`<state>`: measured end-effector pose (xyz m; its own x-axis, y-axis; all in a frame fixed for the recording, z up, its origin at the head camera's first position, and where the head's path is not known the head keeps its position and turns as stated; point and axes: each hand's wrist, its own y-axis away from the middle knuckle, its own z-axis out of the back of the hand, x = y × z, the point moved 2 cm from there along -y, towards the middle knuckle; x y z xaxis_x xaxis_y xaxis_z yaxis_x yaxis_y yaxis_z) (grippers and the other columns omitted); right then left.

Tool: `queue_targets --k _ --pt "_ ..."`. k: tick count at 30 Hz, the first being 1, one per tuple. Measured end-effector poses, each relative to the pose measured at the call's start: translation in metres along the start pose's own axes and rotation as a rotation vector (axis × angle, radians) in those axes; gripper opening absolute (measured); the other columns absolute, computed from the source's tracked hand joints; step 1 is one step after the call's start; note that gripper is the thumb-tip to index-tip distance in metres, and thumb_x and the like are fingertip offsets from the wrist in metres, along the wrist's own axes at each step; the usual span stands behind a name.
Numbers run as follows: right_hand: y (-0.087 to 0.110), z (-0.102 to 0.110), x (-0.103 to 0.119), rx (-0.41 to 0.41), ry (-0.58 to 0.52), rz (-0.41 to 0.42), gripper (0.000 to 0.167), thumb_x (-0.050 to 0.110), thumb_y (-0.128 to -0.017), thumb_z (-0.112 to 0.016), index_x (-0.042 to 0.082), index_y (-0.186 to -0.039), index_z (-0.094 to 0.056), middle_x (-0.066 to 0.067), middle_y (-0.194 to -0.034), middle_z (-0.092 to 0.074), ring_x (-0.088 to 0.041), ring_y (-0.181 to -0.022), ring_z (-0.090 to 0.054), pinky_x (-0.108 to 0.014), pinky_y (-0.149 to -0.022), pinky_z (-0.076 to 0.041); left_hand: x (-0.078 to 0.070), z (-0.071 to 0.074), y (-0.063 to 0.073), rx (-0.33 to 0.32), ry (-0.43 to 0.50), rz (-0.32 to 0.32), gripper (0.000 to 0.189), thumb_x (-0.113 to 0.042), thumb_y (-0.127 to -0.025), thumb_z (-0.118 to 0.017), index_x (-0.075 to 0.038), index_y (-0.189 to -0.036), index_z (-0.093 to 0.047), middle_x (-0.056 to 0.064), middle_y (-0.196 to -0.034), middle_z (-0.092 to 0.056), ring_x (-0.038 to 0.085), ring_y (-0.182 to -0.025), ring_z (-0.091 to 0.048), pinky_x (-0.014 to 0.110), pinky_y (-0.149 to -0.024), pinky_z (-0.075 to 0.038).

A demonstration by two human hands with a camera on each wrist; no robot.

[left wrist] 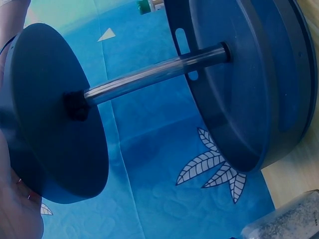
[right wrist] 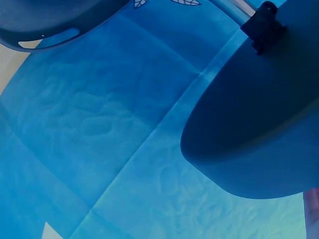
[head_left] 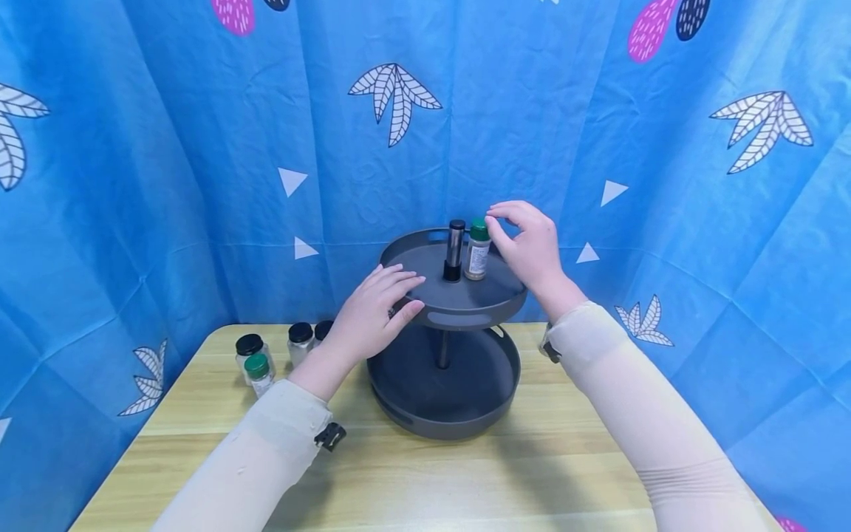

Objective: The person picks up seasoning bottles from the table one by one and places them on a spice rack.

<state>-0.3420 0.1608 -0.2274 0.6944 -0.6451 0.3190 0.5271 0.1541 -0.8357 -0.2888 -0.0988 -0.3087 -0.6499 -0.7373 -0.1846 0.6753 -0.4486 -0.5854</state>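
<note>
A two-tier turntable rack has a dark grey upper tray [head_left: 465,295] and a wider lower tray [head_left: 445,425], joined by a metal post [left wrist: 144,77]. One spice jar [head_left: 477,258] with a green cap stands upright in the upper tray, beside a short post [head_left: 455,251]. My right hand [head_left: 530,240] pinches at the right edge of that cap, thumb and fingertips close together. At the upper tray's left rim rests my left hand [head_left: 375,310], fingers extended over the edge and thumb spread apart. The right wrist view shows the upper tray's underside [right wrist: 249,109] and little of the hand.
On the wooden table [head_left: 425,488], left of the rack, stand a black-capped jar [head_left: 249,346], a green-capped jar [head_left: 258,369] and two more black-capped jars [head_left: 301,336], partly behind the left hand. A blue patterned curtain [head_left: 372,177] hangs behind and at both sides.
</note>
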Motion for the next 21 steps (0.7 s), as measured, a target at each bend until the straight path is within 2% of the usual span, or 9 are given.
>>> queue_targets --k 11,21 --pt "0.005 0.009 0.004 -0.014 -0.007 0.008 0.021 0.021 -0.097 -0.068 0.008 -0.111 -0.076 -0.008 -0.113 -0.072 -0.023 -0.108 -0.066 -0.042 -0.094 -0.054 -0.001 0.001 0.001 0.006 0.004 0.009 0.052 -0.050 -0.103 -0.048 -0.018 -0.142 -0.058 0.004 -0.145 -0.056 0.023 -0.146 -0.036 0.039 -0.125 -0.012" --pt "0.014 0.020 0.004 -0.022 0.005 -0.033 0.023 0.022 -0.097 -0.067 0.008 -0.113 -0.076 -0.009 -0.115 -0.072 -0.024 -0.109 -0.065 -0.043 -0.094 -0.054 -0.001 0.002 0.001 0.009 0.009 0.012 0.052 -0.050 -0.103 -0.048 -0.018 -0.142 -0.058 0.004 -0.145 -0.056 0.023 -0.145 -0.036 0.039 -0.125 -0.012"
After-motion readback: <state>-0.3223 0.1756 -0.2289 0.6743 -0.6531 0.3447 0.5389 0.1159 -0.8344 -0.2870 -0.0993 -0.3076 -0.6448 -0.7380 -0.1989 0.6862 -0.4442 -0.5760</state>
